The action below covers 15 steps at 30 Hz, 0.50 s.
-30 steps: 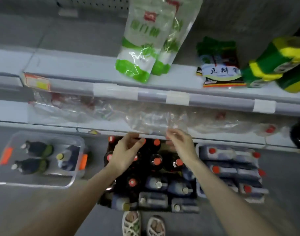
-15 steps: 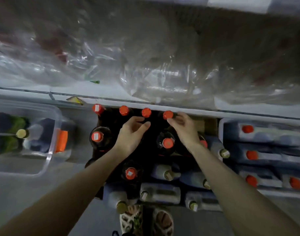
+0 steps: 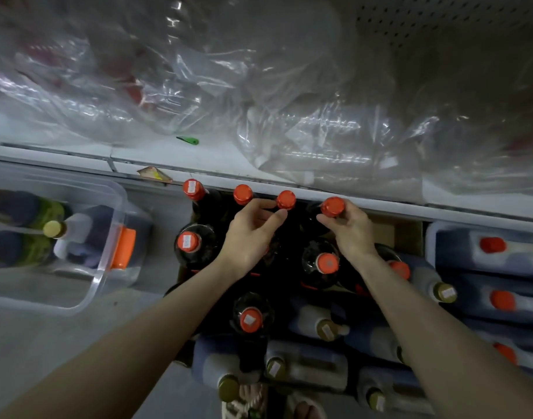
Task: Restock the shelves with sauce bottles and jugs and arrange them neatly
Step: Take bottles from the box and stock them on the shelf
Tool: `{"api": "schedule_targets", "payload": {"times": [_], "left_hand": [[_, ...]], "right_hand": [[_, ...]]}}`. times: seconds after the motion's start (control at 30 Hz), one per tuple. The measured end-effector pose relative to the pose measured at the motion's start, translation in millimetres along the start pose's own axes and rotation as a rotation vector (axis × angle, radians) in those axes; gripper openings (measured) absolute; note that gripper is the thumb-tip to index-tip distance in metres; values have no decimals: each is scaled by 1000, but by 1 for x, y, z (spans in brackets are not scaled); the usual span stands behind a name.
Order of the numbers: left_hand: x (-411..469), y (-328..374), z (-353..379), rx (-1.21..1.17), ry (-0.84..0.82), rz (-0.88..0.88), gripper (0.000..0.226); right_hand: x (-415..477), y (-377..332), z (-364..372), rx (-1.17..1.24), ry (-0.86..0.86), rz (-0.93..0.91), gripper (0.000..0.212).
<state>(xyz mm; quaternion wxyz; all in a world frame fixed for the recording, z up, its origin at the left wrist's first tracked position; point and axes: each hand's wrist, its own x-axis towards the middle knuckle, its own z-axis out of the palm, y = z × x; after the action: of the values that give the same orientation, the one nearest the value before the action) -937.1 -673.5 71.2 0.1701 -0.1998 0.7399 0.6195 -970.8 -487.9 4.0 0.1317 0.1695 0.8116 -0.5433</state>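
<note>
Head view: pick-up step. The right hand (image 3: 351,234) curls round the neck of a red-capped bottle (image 3: 333,206) at 1 o'clock in the box (image 3: 392,234) — the left hand (image 3: 251,237) is half-open, holding nothing, beside the neighbouring cap (image 3: 286,200) at 12. The next move probably calls for a straight lift clear of the shelf edge (image 3: 440,207)

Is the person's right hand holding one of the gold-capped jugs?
No, the right hand grips the red cap of a dark bottle; the gold-capped jugs lie nearer the person.

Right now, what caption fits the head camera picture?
Right hand grips a red-capped sauce bottle; left hand reaches beside it, below the shelf.
</note>
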Motion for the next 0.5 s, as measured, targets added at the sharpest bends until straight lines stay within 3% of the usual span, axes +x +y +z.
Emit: {"api": "schedule_targets", "payload": {"times": [0.3, 0.5], "left_hand": [[-58, 62, -14, 21, -20, 3, 4], [-126, 165, -18, 7, -70, 50, 17]], "right_hand": [[-54, -88, -49, 84, 7, -62, 20], [-120, -209, -115, 181, -2, -159, 25]]}}
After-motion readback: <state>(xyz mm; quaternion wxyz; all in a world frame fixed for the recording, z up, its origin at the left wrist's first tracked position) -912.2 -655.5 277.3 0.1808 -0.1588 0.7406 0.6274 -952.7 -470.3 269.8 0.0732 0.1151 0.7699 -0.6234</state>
